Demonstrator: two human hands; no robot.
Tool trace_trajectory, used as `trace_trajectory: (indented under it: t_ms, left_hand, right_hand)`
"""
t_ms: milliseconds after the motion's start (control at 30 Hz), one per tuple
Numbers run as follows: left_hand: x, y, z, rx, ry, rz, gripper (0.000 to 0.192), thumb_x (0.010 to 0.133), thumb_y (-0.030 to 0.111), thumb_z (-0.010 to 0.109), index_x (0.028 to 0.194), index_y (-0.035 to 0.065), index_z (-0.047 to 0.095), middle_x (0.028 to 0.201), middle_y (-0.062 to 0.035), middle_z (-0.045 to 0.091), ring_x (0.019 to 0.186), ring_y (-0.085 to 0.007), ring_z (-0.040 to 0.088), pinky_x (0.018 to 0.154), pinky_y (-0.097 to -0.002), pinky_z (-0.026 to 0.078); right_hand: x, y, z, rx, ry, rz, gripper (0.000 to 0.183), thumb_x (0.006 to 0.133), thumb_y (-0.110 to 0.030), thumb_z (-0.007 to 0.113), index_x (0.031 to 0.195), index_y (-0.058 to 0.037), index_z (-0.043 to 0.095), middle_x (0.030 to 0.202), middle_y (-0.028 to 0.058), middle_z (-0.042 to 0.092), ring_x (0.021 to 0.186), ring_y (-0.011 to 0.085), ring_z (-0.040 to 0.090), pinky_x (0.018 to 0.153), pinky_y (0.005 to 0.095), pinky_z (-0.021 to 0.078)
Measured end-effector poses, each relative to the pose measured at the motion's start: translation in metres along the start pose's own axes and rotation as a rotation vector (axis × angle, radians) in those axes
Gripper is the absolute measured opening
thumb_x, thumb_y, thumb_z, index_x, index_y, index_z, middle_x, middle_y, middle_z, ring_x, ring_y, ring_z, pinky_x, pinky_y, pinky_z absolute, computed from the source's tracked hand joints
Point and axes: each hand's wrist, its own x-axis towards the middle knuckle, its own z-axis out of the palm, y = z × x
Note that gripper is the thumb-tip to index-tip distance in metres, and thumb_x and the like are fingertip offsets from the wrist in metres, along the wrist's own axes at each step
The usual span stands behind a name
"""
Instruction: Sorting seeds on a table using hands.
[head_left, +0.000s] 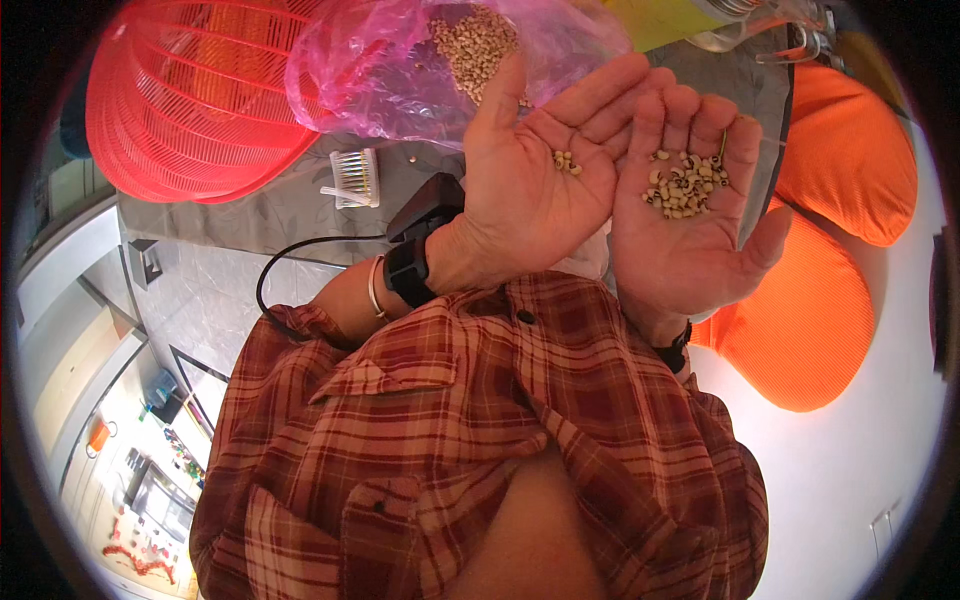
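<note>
Both my hands are held palm up side by side over the table's edge. A few black-eyed peas (568, 163) lie in the cupped palm of my left hand (536, 180). A larger heap of black-eyed peas (682, 187) rests in my right hand (679, 247), its fingers curled up at the far side. A thin green strand shows by the right hand's fingers. Beyond the left thumb lies a pink translucent plastic bag (375, 82), with a pile of pale dry beans (476, 45) on it, partly hidden by that thumb.
A red slatted plastic basket (202, 157) stands at the left, with something orange-yellow showing through it. Near it on the grey tablecloth (262, 217) is a small box of cotton swabs (354, 178). A black device (427, 206) with a cable sits by my left wrist. Orange-covered chairs (802, 322) are at the right.
</note>
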Motion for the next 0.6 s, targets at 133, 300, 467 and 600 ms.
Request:
trace_trajectory:
  t_ms: [133, 300, 467, 600]
  left_hand:
    - [0.003, 0.002, -0.008, -0.026, 0.002, -0.015, 0.067, 0.086, 0.049, 0.028, 0.125, -0.006, 0.03, 0.129, -0.021, 0.033, 0.119, -0.0252, 0.034, 0.104, -0.0356, 0.02]
    - [0.002, 0.0, -0.008, -0.065, -0.061, -0.048, 0.067, 0.086, 0.05, 0.027, 0.116, -0.0077, 0.042, 0.117, -0.0229, 0.045, 0.11, -0.0282, 0.044, 0.1, -0.0363, 0.029]
    - [0.001, 0.0, -0.007, -0.053, -0.065, -0.049, 0.065, 0.087, 0.049, 0.027, 0.114, -0.0065, 0.043, 0.115, -0.0214, 0.047, 0.108, -0.028, 0.045, 0.098, -0.0396, 0.031]
    - [0.003, 0.001, -0.013, -0.072, -0.166, -0.084, 0.059, 0.089, 0.045, 0.025, 0.113, -0.0052, 0.045, 0.114, -0.0204, 0.048, 0.107, -0.028, 0.045, 0.097, -0.0434, 0.032]
  right_hand:
    - [-0.001, -0.002, 0.0, 0.056, -0.002, 0.016, 0.055, 0.08, -0.043, 0.044, 0.116, -0.0007, 0.046, 0.121, 0.0161, 0.044, 0.115, 0.0299, 0.037, 0.103, 0.0434, 0.0212]
    - [-0.001, -0.001, -0.003, 0.053, -0.012, 0.014, 0.052, 0.081, -0.041, 0.044, 0.114, -0.0007, 0.047, 0.121, 0.0162, 0.042, 0.112, 0.0293, 0.04, 0.099, 0.0451, 0.0271]
    - [-0.001, -0.001, -0.002, 0.068, 0.013, -0.001, 0.049, 0.081, -0.039, 0.044, 0.11, -0.0003, 0.049, 0.115, 0.016, 0.046, 0.11, 0.0299, 0.041, 0.098, 0.0463, 0.0286]
    - [0.0, 0.0, -0.003, 0.053, -0.003, -0.006, 0.049, 0.081, -0.04, 0.044, 0.11, -0.0002, 0.05, 0.114, 0.0163, 0.046, 0.11, 0.0306, 0.04, 0.098, 0.0466, 0.0284]
